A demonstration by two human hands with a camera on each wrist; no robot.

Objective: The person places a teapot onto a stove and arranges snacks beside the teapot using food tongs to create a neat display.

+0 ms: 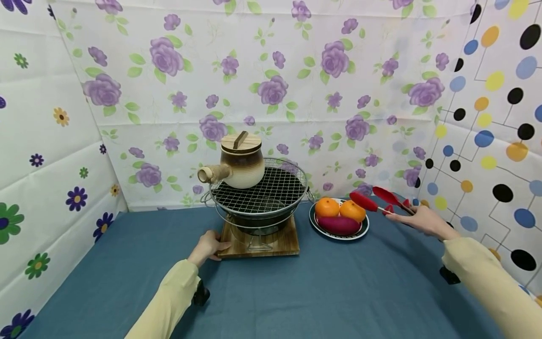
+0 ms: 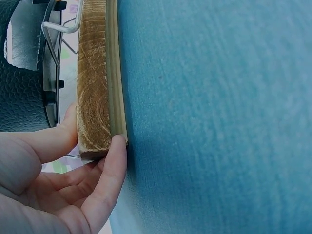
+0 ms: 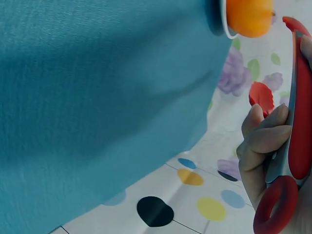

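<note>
With thumb and fingers, my left hand [image 1: 209,245] grips the left front corner of a wooden board [image 1: 277,240]; the left wrist view shows a fingertip at the lower edge of the board [image 2: 92,83]. On the board stands a round black grill [image 1: 254,220] with a wire mesh top. A brown and cream clay pot [image 1: 243,165] with a wooden lid sits on the mesh, its side handle pointing left. My right hand [image 1: 427,221] holds red-tipped tongs [image 1: 365,201], arms spread, near the right side of a plate [image 1: 345,238]. Nothing is between their tips.
Two oranges [image 1: 327,207] and a purple sweet potato [image 1: 338,225] lie on the plate, right of the grill. A blue cloth [image 1: 322,287] covers the table. Patterned sheets [image 1: 271,56] enclose the back and both sides.
</note>
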